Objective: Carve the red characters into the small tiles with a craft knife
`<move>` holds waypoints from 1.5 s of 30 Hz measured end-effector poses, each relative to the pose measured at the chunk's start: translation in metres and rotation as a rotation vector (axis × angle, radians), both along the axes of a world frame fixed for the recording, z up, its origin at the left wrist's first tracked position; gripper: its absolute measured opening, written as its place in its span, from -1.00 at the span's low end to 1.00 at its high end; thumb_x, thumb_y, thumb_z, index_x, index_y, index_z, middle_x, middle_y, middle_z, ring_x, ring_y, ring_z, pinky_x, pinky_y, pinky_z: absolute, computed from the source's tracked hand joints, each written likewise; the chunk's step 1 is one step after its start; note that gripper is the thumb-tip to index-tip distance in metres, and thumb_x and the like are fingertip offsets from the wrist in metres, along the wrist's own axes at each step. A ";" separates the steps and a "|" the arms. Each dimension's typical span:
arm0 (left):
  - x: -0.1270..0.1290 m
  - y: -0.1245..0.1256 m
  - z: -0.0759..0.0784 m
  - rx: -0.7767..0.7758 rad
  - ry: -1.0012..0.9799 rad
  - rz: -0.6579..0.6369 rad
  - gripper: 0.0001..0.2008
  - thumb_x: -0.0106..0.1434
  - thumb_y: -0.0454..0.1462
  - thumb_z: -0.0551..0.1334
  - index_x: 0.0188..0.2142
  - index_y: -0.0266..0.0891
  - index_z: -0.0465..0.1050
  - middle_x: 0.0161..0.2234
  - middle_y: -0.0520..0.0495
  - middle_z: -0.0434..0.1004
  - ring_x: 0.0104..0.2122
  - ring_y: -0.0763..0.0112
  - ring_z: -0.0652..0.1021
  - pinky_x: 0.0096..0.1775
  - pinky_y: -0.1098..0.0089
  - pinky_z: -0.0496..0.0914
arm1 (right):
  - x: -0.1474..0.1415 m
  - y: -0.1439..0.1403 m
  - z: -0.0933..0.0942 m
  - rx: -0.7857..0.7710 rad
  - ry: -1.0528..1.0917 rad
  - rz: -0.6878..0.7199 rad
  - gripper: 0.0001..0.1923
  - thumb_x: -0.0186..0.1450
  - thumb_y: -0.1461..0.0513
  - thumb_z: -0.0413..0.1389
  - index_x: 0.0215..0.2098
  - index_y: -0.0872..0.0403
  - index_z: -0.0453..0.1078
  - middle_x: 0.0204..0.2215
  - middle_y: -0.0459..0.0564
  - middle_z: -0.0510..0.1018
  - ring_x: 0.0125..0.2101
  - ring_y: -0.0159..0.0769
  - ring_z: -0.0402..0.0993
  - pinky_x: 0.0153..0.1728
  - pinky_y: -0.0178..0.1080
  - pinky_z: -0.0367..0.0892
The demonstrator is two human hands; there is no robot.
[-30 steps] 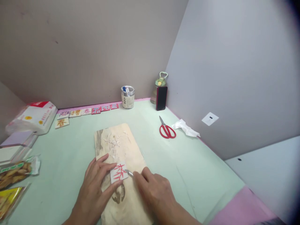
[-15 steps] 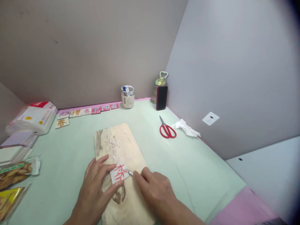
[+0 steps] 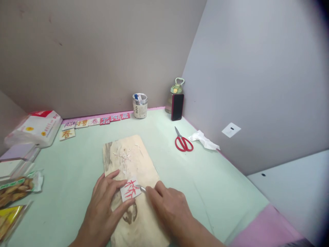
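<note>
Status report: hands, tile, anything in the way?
Left hand pinches square white red-lettered tile on rectangular pale wooden board. Right hand grips slim silver metal blade, tip at tile's right side. Loose pale shavings beyond tile, not covering it.

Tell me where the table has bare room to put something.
Bare patches: between the wooden board and red scissors, and between your left hand and the plastic packets. Crowded: the left side, from packets to tissue pack, and back left, with lettered tiles.

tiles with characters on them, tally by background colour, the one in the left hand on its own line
Pale tile in the left hand: 1
Other pale tiles: 4
Pink-red tiles: 3
Total: 8
</note>
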State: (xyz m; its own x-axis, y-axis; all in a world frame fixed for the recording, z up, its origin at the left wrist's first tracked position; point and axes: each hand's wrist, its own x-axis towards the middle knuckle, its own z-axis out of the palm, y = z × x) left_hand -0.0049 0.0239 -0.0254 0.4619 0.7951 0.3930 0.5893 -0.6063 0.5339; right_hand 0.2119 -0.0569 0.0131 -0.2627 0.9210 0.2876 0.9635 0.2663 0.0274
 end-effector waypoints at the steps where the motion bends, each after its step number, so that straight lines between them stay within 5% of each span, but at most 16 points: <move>1: 0.000 0.000 0.000 -0.004 0.001 -0.003 -0.68 0.31 -0.03 0.26 -0.01 -0.05 0.34 0.07 -0.14 0.43 0.22 -0.04 0.35 0.25 -0.26 0.14 | -0.001 0.000 0.000 0.000 -0.011 -0.005 -0.72 0.24 0.39 0.15 -0.12 0.01 0.28 -0.41 -0.15 0.47 -0.63 -0.34 0.33 -0.61 -0.21 -0.08; 45: -0.003 0.002 -0.003 0.008 0.016 -0.055 -0.67 0.33 -0.02 0.26 0.02 -0.01 0.30 0.04 -0.08 0.41 0.22 0.04 0.31 0.26 -0.17 0.07 | 0.000 0.000 -0.002 0.081 0.084 -0.013 -0.70 0.25 0.41 0.12 -0.09 0.00 0.30 -0.41 -0.14 0.49 -0.62 -0.34 0.31 -0.57 -0.24 -0.02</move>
